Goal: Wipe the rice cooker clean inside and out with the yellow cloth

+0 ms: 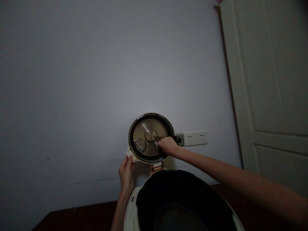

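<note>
An electric pressure cooker (131,208) stands in front of me with its round lid (146,126) raised on a hinge (157,166). The metal inner face of the lid is towards me, with a dark seal round it and a small valve at its lower left. My left hand (126,175) grips the white tab (130,154) on the lid's lower left edge. Against the right part of the metal face rests my right hand (168,146), its fingers curled closed. Whatever they may hold is hidden. The cooker's dark pot (178,192) gapes below.
A white wall socket strip (195,138), with a dark plug (179,140) at its left end, is just right of the lid. Behind the cooker rises a pale wall (96,80). A white door (269,96) is at the right, and a dark red tabletop (79,216) lies underneath.
</note>
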{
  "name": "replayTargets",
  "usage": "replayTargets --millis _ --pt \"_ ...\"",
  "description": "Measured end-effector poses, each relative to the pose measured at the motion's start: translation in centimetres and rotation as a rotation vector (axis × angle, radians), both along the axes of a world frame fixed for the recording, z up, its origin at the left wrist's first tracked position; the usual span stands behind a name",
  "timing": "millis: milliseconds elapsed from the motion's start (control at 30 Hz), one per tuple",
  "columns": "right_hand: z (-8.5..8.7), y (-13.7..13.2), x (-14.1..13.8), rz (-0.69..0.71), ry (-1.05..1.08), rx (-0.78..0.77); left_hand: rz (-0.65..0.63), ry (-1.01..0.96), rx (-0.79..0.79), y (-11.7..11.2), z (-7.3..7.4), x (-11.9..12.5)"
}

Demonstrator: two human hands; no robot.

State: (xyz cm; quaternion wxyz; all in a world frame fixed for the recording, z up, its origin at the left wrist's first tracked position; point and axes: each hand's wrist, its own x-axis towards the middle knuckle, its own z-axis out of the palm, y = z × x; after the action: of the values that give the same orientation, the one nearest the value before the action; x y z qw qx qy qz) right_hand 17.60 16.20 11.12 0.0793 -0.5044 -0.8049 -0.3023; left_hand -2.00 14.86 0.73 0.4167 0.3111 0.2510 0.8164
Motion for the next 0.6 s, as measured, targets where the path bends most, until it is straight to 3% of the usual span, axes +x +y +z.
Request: replayTargets --millis 133,300,600 --pt "-1.3 -0.3 -2.2 0.096 -0.023 -0.029 -0.021 -0.005 0.014 -0.2 0.1 0.1" --pt "-1.6 -0.9 -4.0 0.159 -0.011 -0.064 0.001 0.019 0.032 -0.7 0.3 0.3" --pt "-0.4 -0.3 -1.6 0.103 0.007 -0.087 -0.022 0.024 0.032 -0.3 0.1 -0.1"
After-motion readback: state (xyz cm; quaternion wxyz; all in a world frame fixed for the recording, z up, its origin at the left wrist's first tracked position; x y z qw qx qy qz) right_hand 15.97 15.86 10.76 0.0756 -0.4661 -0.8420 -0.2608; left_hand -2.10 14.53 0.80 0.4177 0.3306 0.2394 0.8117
